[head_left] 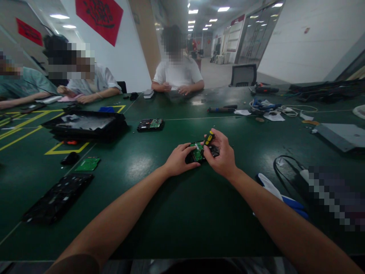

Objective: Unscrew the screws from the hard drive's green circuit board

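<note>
A small black hard drive with a green circuit board (197,153) lies on the dark green table (176,213) in front of me. My left hand (179,160) grips its left side, fingers curled round the edge. Over the drive's right part, my right hand (221,154) is closed on a yellow-and-black screwdriver (209,138), whose handle sticks up above my fingers. The screwdriver's tip is hidden behind my hand.
A second drive (150,124), an open black case (85,125), a loose green board (88,164) and a black panel (58,198) lie to the left. A glove (281,194) and black cable (285,167) lie right. Three people sit across the table.
</note>
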`<state>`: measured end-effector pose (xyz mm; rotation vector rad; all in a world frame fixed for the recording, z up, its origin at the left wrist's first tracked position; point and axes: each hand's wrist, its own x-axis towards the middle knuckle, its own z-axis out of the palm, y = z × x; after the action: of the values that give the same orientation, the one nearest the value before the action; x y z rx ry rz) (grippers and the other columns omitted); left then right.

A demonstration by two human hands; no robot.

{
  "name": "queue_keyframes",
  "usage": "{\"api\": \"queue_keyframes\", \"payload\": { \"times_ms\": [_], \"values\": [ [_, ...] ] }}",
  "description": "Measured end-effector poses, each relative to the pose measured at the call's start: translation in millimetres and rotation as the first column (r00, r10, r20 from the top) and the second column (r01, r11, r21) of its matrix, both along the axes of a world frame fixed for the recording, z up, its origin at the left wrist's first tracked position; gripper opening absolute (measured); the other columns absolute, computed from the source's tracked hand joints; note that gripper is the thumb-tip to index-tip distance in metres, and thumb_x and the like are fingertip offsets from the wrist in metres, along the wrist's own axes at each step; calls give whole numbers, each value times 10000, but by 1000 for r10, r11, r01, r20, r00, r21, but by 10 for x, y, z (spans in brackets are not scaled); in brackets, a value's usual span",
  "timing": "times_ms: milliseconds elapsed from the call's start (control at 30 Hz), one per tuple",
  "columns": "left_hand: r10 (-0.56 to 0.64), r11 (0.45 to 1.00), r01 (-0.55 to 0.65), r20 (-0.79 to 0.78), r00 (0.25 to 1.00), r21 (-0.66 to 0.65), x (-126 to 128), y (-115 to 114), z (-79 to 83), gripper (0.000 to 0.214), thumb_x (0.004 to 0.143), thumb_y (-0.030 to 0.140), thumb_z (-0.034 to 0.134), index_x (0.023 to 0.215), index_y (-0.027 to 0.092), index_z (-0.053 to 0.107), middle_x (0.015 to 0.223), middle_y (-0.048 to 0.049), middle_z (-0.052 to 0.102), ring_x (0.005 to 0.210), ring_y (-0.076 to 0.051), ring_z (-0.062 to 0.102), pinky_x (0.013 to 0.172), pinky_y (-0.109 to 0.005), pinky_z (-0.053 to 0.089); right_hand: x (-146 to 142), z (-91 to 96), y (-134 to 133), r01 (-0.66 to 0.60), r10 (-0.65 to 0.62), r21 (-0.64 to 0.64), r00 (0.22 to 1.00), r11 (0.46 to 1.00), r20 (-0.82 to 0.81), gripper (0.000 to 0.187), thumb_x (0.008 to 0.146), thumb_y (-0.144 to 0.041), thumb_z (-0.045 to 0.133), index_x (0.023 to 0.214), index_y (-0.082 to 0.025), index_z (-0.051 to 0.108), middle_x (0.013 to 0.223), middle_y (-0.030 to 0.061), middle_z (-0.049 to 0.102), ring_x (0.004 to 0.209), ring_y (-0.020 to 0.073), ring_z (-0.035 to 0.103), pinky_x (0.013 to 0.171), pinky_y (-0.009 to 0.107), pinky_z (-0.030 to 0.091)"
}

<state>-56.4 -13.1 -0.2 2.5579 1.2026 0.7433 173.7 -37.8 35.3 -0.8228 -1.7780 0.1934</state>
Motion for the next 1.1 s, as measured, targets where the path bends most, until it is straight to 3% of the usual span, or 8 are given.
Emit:
{"api": "queue_keyframes", "payload": {
  "times_ms": [233,533,767,867,967,1100],
  "values": [
    [-3,1000,3,-5,1000,-10,8,-10,27,805,855,614,795,1524,250,534,1576,-168,514,1440,-367,504,1180,-575,437,7,-7,6,112,-114,65,993,992,30,701,936,-290,712,1565,-343,408,1332,100,669,997,268,749,904,504,679],
    [-10,1000,10,11,1000,-9,7,-24,43,804,851,619,797,1510,227,552,1563,-184,525,1431,-377,512,1181,-568,441,10,15,-8,43,-43,7,999,999,25,721,966,-268,655,1611,-354,346,1414,79,670,1012,250,776,950,482,673],
    [-3,1000,3,9,1000,-18,9,-22,41,809,847,612,803,1519,246,540,1571,-173,518,1436,-376,508,1180,-577,436,20,9,3,111,-115,74,992,991,52,767,945,-276,700,1622,-373,351,1451,105,619,1104,312,734,938,558,673],
    [-3,1000,3,7,1000,-13,4,-16,27,802,849,615,801,1514,250,542,1574,-169,514,1439,-371,507,1184,-573,433,27,16,-6,71,-74,60,995,996,61,766,954,-254,670,1630,-367,330,1478,103,598,1137,310,724,976,552,658],
    [-4,1000,4,0,1000,-7,0,-9,17,804,851,621,797,1512,242,542,1573,-174,514,1438,-371,509,1185,-568,434,25,14,-6,36,-38,28,998,999,49,750,963,-231,642,1630,-351,320,1483,103,594,1105,285,735,981,520,658],
    [-1,1000,1,-9,1000,-3,0,1,9,812,855,639,784,1515,235,539,1570,-176,516,1437,-369,509,1187,-561,432,6,6,2,97,-98,55,995,994,16,725,944,-267,691,1592,-338,371,1406,113,618,1004,269,740,908,507,681]
  ]
}}
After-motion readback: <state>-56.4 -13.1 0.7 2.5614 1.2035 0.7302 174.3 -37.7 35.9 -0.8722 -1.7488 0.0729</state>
